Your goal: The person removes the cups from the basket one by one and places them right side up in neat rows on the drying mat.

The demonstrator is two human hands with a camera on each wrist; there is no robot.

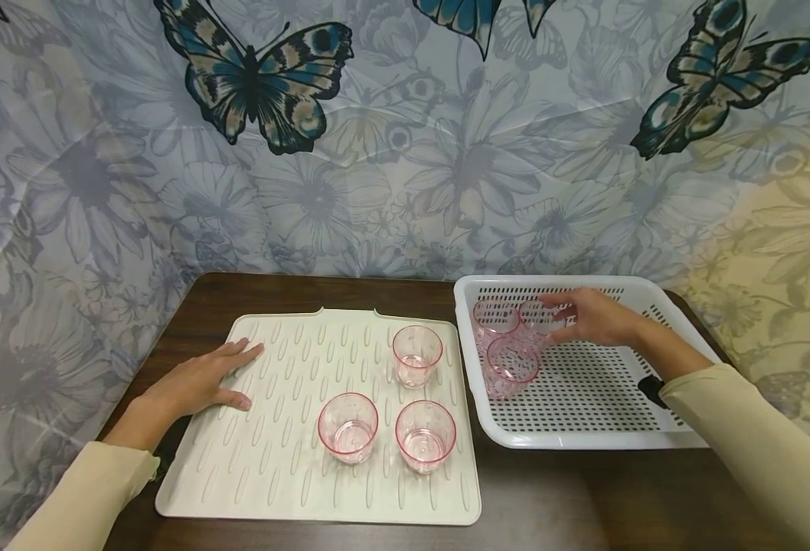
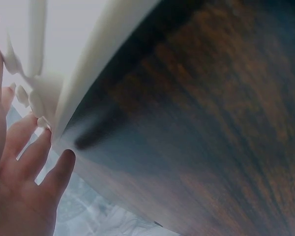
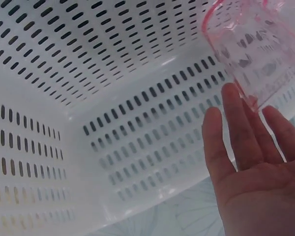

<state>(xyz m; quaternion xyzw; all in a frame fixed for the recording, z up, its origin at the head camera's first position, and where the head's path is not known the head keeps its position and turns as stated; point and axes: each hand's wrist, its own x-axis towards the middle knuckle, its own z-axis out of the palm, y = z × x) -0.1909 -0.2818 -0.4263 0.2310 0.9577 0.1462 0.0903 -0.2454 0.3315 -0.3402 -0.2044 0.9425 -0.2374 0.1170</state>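
Note:
My left hand [image 1: 201, 380] rests with spread fingers on the left edge of a cream ribbed drying mat [image 1: 267, 467]; in the left wrist view its fingers [image 2: 35, 155] lie along the mat's rim. Three clear pink-rimmed glasses stand on the mat: a back one [image 1: 416, 357], a front left one [image 1: 348, 428] and a front right one [image 1: 426, 436]. Inside the white basket [image 1: 584, 440], my right hand [image 1: 594, 317] reaches with extended fingers to a pink-rimmed glass [image 3: 250, 54], fingertips right at its side. Two more glasses, one behind [image 1: 496, 315] and one in front [image 1: 513, 360], stand beside it.
A dark wooden table [image 1: 536, 490] bears the mat and, to its right, the slotted basket. Behind the table hangs a butterfly-and-flower cloth [image 1: 377, 191]. The basket's raised walls surround the right hand.

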